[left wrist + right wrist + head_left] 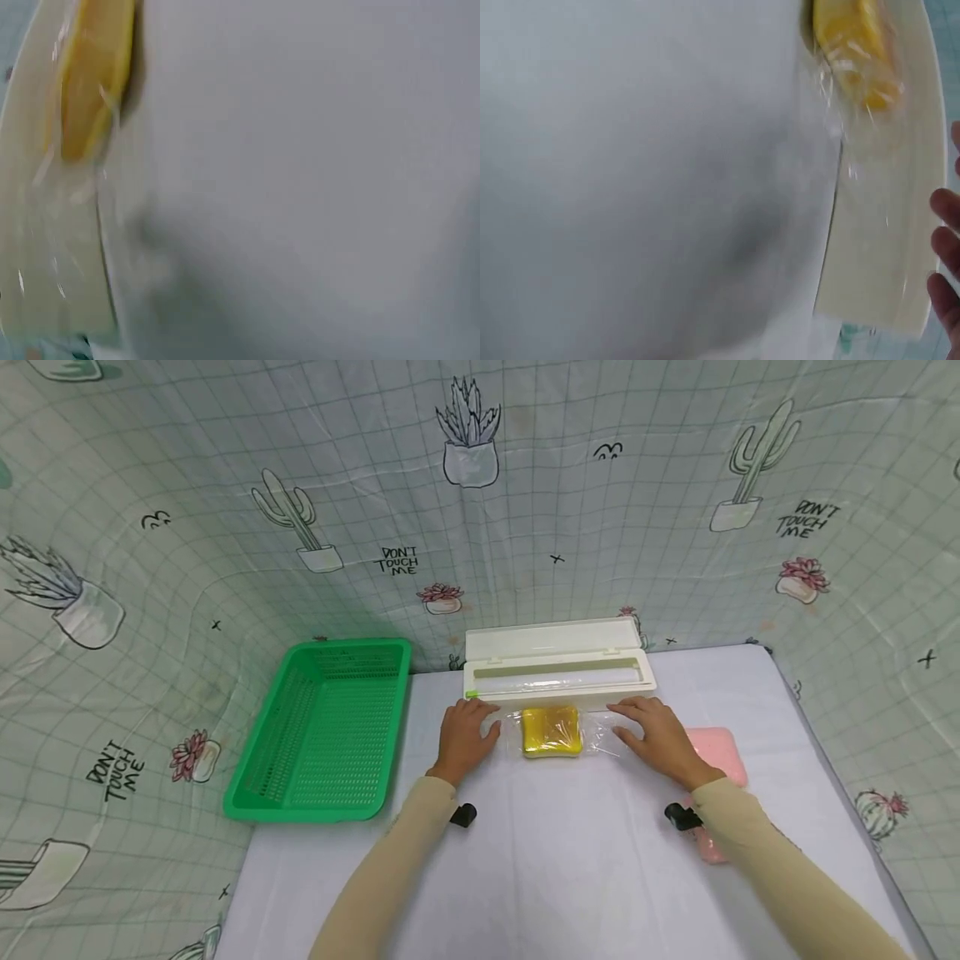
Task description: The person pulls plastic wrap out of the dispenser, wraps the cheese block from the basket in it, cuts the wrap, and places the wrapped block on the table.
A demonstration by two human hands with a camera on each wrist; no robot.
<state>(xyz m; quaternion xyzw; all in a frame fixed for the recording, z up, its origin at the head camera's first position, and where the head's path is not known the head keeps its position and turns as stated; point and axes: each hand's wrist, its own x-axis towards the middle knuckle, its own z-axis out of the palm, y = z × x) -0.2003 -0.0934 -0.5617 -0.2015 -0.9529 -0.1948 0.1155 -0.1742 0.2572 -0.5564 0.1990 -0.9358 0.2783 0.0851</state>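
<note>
A yellow, rounded rectangular item [552, 732] lies on the table, covered by clear plastic film [600, 733] that spreads out at both sides. Just behind it stands a long white cling film dispenser [558, 699], its lid raised and a roll inside. My left hand [467, 739] is at the film's left end, thumb and fingers apart. At the right end is my right hand [658, 735], with its fingertips [946, 244] spread near the dispenser in the right wrist view. The left wrist view shows the yellow item [94, 82] under film, without the left hand.
On the left stands a green plastic basket [326, 735] with perforated sides. A pink item [717, 753] lies partly hidden under the right forearm. Behind the white-covered table [570, 877] hangs a grid-patterned cloth [525, 527] with cactus prints.
</note>
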